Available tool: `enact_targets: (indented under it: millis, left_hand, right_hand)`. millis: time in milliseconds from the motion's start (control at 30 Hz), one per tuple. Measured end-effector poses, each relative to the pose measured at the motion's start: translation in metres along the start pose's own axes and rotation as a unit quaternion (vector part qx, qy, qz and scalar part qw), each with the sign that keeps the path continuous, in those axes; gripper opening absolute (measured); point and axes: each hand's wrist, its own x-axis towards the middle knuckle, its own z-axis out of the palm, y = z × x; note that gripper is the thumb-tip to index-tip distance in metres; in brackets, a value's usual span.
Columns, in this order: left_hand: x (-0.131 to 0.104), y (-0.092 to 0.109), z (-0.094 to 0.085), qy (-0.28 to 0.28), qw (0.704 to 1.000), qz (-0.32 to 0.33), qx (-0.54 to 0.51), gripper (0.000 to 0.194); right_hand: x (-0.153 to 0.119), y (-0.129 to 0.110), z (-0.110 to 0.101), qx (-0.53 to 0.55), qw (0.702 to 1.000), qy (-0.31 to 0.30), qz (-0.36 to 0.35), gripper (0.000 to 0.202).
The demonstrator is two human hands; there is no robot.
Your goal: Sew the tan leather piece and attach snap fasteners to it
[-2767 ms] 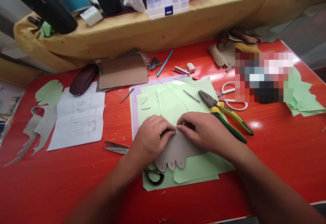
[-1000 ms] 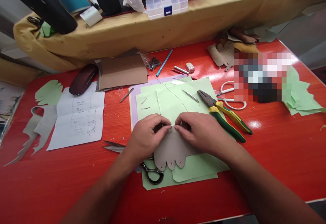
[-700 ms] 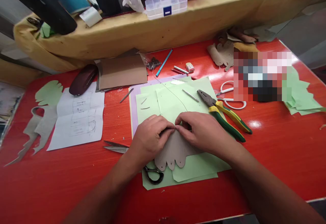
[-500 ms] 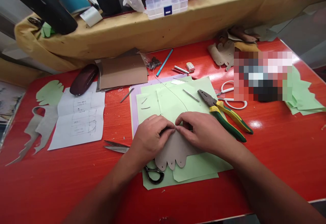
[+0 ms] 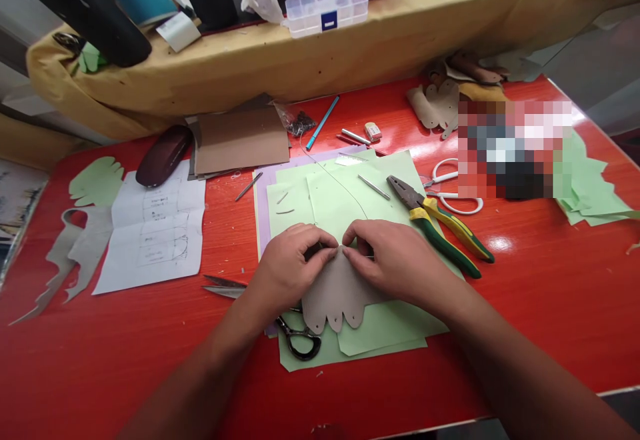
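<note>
A greyish-beige leather piece (image 5: 334, 293) with a scalloped lower edge and small punched holes lies over stacked green paper sheets (image 5: 385, 340). My left hand (image 5: 295, 260) pinches its upper edge between thumb and forefinger. Close beside that pinch, my right hand (image 5: 387, 250) grips the same edge, its thumb on the leather. A thin dark thread (image 5: 345, 190) curves across the paper down to the right hand; its end there is hidden. Black-handled scissors (image 5: 303, 347) lie partly under the left forearm and the leather. Green-and-yellow pliers (image 5: 440, 227) rest just beyond my right hand.
White-handled scissors (image 5: 457, 203) sit past the pliers. On the left are a sketched white sheet (image 5: 155, 240), grey scraps (image 5: 90, 247) and a dark glasses case (image 5: 164, 155). Brown sheets (image 5: 243, 140), a blue pen (image 5: 323, 123) and an eraser (image 5: 373, 131) lie farther back. A clear organiser box (image 5: 327, 10) stands on the ledge.
The fingertips of my two hands have drawn slightly apart along the leather's upper edge. The other things lie as before, with a slight shift of the view.
</note>
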Motion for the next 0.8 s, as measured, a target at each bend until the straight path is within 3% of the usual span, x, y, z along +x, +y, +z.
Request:
enact_targets:
  millis: [800]
  left_hand:
    - [0.0012,-0.0032,0.0022,-0.02,0.999,0.022,0.017,0.013]
  right_hand:
    - [-0.0002,0.0015,-0.0005,0.005,1.0,-0.004,-0.005,0.011]
